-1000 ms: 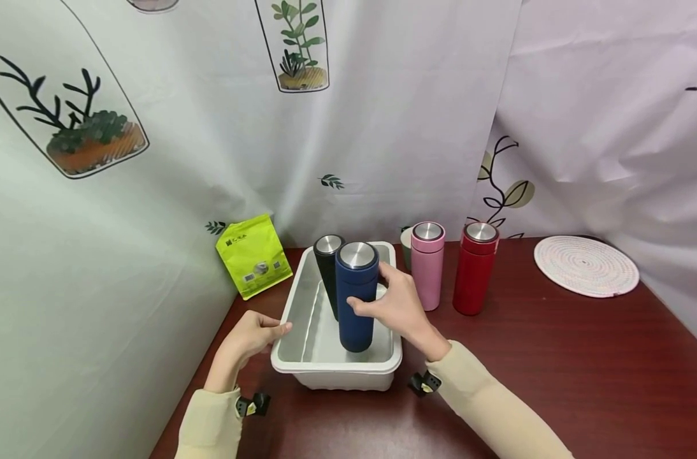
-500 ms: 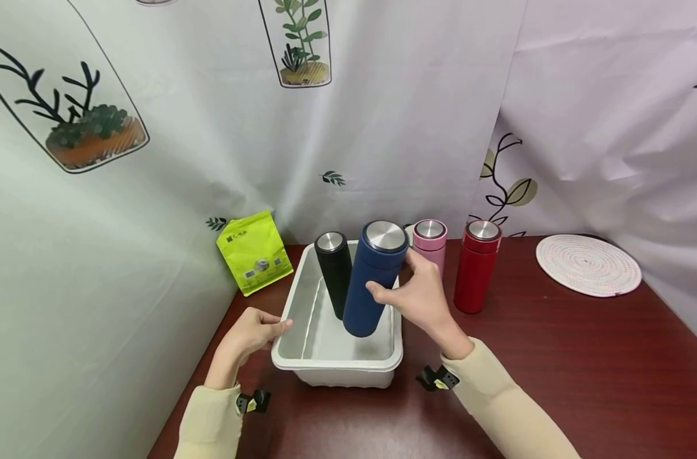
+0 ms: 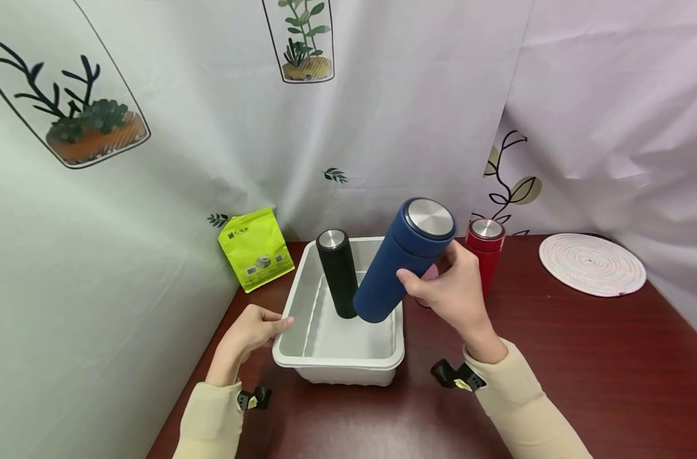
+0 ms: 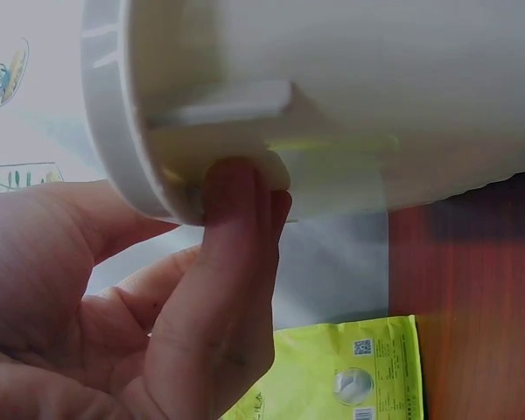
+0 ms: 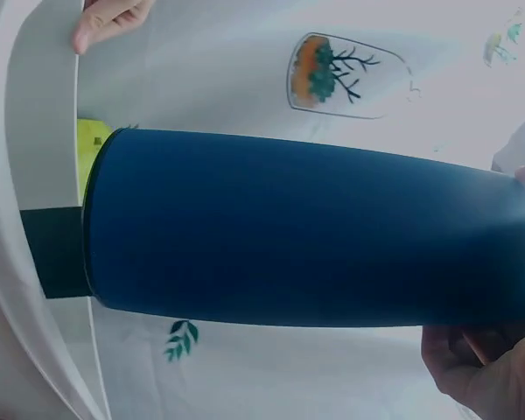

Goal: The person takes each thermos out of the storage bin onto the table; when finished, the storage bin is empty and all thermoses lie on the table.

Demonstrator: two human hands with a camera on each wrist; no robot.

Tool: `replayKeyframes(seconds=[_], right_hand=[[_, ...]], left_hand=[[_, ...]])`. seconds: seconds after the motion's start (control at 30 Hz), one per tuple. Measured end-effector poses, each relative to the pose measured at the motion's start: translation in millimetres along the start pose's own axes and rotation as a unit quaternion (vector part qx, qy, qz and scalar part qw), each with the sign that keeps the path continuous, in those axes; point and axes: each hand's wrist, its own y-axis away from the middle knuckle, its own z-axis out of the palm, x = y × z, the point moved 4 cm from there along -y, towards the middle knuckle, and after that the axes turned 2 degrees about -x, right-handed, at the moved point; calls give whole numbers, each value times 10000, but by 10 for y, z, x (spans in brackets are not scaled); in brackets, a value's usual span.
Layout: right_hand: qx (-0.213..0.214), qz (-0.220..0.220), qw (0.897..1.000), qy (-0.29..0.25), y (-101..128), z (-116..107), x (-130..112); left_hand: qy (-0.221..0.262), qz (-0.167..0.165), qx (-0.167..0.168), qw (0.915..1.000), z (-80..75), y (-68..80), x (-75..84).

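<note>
Fingers of the right hand (image 3: 453, 294) are wrapped round the tilted navy cylindrical steel-capped flask (image 3: 404, 260), held above the white rectangular plastic tub (image 3: 338, 361), whose rim is pinched steady by the left hand (image 3: 251, 331).

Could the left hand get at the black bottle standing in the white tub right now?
Probably yes, but not at once: the left hand grips the white tub by its rim. The black bottle stands upright just inside, open from above, with the blue bottle tilted on its far side.

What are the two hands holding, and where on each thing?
Right hand grips the blue flask mid-body; left hand holds the tub by its left rim.
</note>
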Motion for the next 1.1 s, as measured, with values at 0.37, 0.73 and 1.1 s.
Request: replayKeyframes(seconds=[0.37, 0.73, 1.1], right_hand=[[323, -99, 9991, 240, 44, -232, 91], [531, -88, 9977, 403, 96, -512, 277], [632, 176, 9926, 1022, 212, -692, 440]], left_hand=[[97, 29, -31, 9999, -4, 0, 10], [175, 5, -88, 9998, -2, -2, 17], [140, 26, -107, 9998, -4, 6, 6]])
